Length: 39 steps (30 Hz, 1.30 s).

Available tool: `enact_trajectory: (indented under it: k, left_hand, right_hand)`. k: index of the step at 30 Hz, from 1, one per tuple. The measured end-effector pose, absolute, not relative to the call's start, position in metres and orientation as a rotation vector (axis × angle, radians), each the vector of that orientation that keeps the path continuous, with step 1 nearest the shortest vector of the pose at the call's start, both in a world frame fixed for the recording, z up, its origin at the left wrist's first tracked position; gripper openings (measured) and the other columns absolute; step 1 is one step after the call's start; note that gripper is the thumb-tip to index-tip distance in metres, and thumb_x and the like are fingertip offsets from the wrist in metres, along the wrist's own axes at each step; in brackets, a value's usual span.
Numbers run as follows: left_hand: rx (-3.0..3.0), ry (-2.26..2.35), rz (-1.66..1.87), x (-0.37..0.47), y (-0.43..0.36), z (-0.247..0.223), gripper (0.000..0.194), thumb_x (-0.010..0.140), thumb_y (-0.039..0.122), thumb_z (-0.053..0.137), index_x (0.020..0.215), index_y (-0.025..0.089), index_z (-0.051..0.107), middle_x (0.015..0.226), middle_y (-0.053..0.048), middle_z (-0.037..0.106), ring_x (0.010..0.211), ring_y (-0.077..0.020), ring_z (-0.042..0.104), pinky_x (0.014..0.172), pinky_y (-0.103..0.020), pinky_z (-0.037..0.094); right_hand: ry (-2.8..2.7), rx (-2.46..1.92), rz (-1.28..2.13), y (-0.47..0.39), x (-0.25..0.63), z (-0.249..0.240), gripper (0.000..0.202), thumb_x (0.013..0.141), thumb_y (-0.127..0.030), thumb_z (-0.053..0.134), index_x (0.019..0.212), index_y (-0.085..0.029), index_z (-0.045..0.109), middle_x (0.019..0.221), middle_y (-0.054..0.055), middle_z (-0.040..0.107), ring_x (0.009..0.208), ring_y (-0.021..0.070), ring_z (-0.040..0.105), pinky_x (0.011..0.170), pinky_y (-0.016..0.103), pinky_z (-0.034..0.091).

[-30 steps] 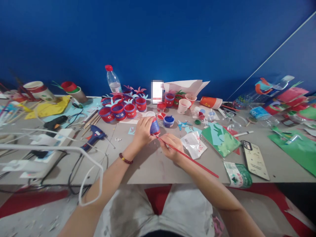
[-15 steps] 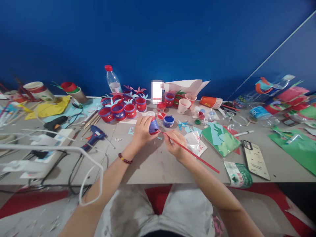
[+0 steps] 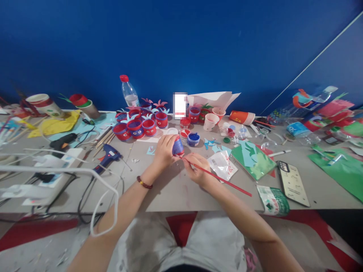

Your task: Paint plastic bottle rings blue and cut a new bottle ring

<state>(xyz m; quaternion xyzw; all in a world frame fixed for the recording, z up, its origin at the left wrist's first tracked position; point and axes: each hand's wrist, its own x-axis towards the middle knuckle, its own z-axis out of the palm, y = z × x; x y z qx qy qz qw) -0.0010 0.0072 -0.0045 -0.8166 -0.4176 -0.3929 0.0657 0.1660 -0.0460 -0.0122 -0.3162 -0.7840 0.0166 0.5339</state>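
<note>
My left hand (image 3: pixel 166 152) is closed around a small paper cup (image 3: pixel 177 146) painted blue and red, tilted on its side above the table. Between the fingertips of my right hand (image 3: pixel 195 168) is a long red paintbrush (image 3: pixel 221 178); its tip touches or nearly touches the cup's edge. Just behind the cup stand an open jar of blue paint (image 3: pixel 193 139) and a red-and-white lid (image 3: pixel 185 133). Several painted cups with googly eyes and paper leaves, such as a blue one (image 3: pixel 135 130), are grouped to the left.
A blue glue gun (image 3: pixel 109 155) and a white power strip (image 3: pixel 61 175) with cables lie on the left. Plain paper cups (image 3: pixel 211 122) stand behind. Rightward are a plastic packet (image 3: pixel 222 165), green paper (image 3: pixel 255 166) and a phone (image 3: pixel 293 183). A water bottle (image 3: pixel 129 92) stands by the blue wall.
The cup in my left hand has turned, with its opening now facing lower. My right hand and the brush tip have shifted slightly left and down.
</note>
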Motion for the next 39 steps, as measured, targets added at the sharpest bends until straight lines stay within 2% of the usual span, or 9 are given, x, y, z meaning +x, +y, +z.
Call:
enact_trajectory:
  k: [5, 13, 21, 26, 31, 39]
  left_hand:
    - [-2.485, -1.252, -1.188, 0.000, 0.008, -0.009, 0.060, 0.076, 0.034, 0.068, 0.129, 0.016, 0.048, 0.119, -0.017, 0.062, 0.110, -0.0341, 0.058, 0.098, -0.051, 0.044]
    - [-2.474, -1.226, -1.178, 0.000, 0.008, -0.008, 0.066, 0.069, 0.034, 0.073, 0.127, 0.013, 0.048, 0.118, -0.017, 0.062, 0.108, -0.0341, 0.058, 0.098, -0.051, 0.045]
    - [-2.471, -1.264, -1.188, -0.001, 0.006, 0.001, 0.059, 0.069, 0.033, 0.074, 0.121, 0.015, 0.052, 0.113, -0.013, 0.062, 0.106, -0.0308, 0.058, 0.096, -0.047, 0.047]
    - [-2.492, -1.299, -1.165, 0.000, 0.005, -0.001, 0.062, 0.067, 0.031, 0.076, 0.122, 0.016, 0.052, 0.115, -0.014, 0.062, 0.106, -0.0321, 0.058, 0.096, -0.049, 0.046]
    - [-2.501, -1.200, -1.180, 0.000, 0.007, -0.008, 0.066, 0.069, 0.036, 0.075, 0.126, 0.011, 0.050, 0.117, -0.017, 0.061, 0.107, -0.0332, 0.057, 0.097, -0.050, 0.045]
    - [-2.442, -1.090, -1.260, 0.004, 0.009, -0.013, 0.054, 0.080, 0.039, 0.063, 0.125, 0.012, 0.051, 0.114, -0.018, 0.063, 0.103, -0.0317, 0.059, 0.092, -0.047, 0.047]
  right_hand:
    - [-1.871, -0.709, 0.098, -0.049, 0.161, -0.012, 0.018, 0.090, -0.013, 0.053, 0.102, -0.022, 0.063, 0.082, 0.005, 0.071, 0.078, 0.0173, 0.068, 0.071, 0.031, 0.057]
    - [-1.855, -0.763, -0.007, -0.045, 0.165, -0.007, 0.016, 0.091, -0.013, 0.053, 0.099, -0.022, 0.062, 0.076, 0.004, 0.068, 0.070, 0.0175, 0.065, 0.066, 0.031, 0.055]
    - [-1.778, -0.836, -0.188, -0.039, 0.180, 0.003, 0.015, 0.089, -0.010, 0.053, 0.096, -0.021, 0.062, 0.074, 0.004, 0.067, 0.066, 0.0175, 0.061, 0.061, 0.030, 0.050]
    - [-1.874, -0.820, -0.118, -0.038, 0.180, -0.007, 0.016, 0.089, -0.011, 0.053, 0.098, -0.020, 0.062, 0.079, 0.006, 0.070, 0.072, 0.0186, 0.064, 0.067, 0.031, 0.052]
    - [-1.871, -0.730, -0.053, -0.046, 0.168, -0.005, 0.017, 0.089, -0.010, 0.054, 0.099, -0.021, 0.062, 0.078, 0.005, 0.070, 0.070, 0.0173, 0.064, 0.067, 0.030, 0.054]
    - [-1.868, -0.734, 0.097, -0.045, 0.163, -0.007, 0.013, 0.091, -0.015, 0.054, 0.097, -0.021, 0.064, 0.079, 0.005, 0.071, 0.075, 0.0170, 0.067, 0.068, 0.029, 0.056]
